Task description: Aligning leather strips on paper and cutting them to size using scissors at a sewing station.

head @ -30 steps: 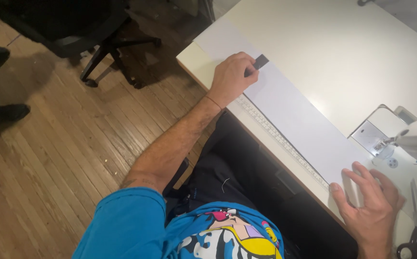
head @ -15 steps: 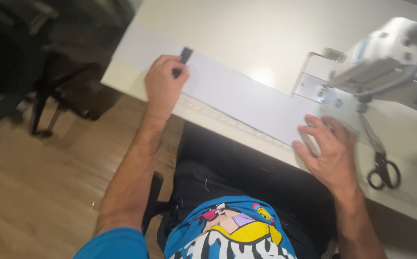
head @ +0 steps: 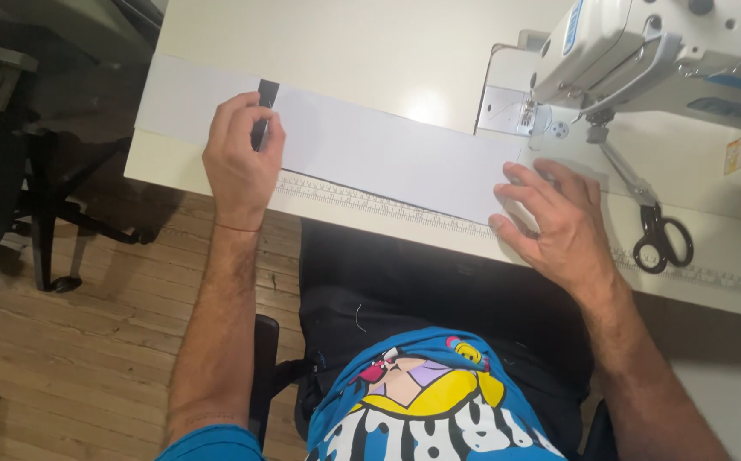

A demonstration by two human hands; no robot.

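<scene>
1. I see the left hand (head: 241, 162) pinching a small black strip (head: 266, 101) against the long pale fabric strip (head: 370, 149); its grip is closed on that black piece, thumb and fingers curled over it.
2. Compared with half a second ago, the black strip sits in much the same spot near the fabric's left end, so the hand has held its place while the view has swung to bring the sewing machine (head: 643, 60) fully into sight at 1 o'clock.
3. The right hand (head: 554, 218) lies flat, fingers spread, pressing the fabric's right end at 3 o'clock; its grip is open, holding nothing, only pinning the cloth down.
4. That end has stayed just beside the machine's needle plate (head: 515, 115), and I judge that the fabric is lined up ready for the needle, not yet under it.
5. The fabric strip lies along the front edge of the tabletop (head: 370, 43), parallel to the ruler (head: 387, 205) set into that edge.
6. Black-handled scissors (head: 660, 235) lie at 3 o'clock, apart from both hands and untouched.
</scene>
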